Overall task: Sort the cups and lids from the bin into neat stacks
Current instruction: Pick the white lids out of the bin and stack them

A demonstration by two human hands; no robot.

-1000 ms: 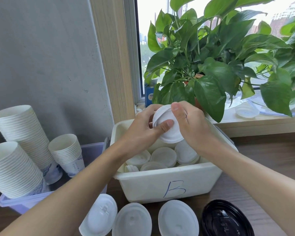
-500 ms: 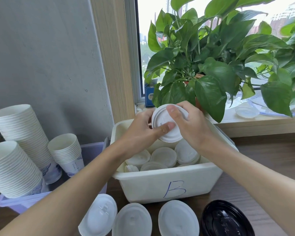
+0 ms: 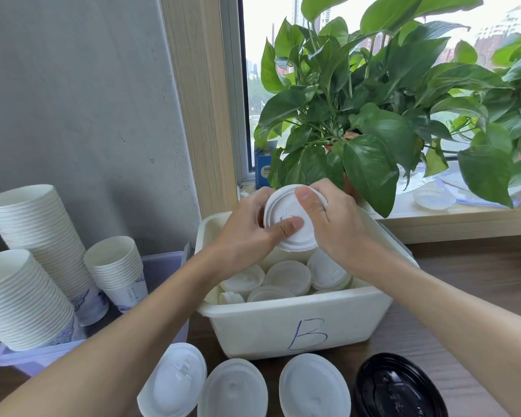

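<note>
- Holding a white lid [image 3: 278,206] above the bin [image 3: 283,332] in both hands.
- Left hand [image 3: 244,236]: thumb pressed on the lid's face, fingers curled behind it.
- Right hand [image 3: 337,227]: thumb on the top rim, fingers wrapped round the right edge.
- More lids [image 3: 288,276] lie inside the bin.

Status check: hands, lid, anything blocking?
Left hand and right hand both pinch one white lid above bin B. Loose lids inside. Plant leaves close behind, nothing blocking.
</note>
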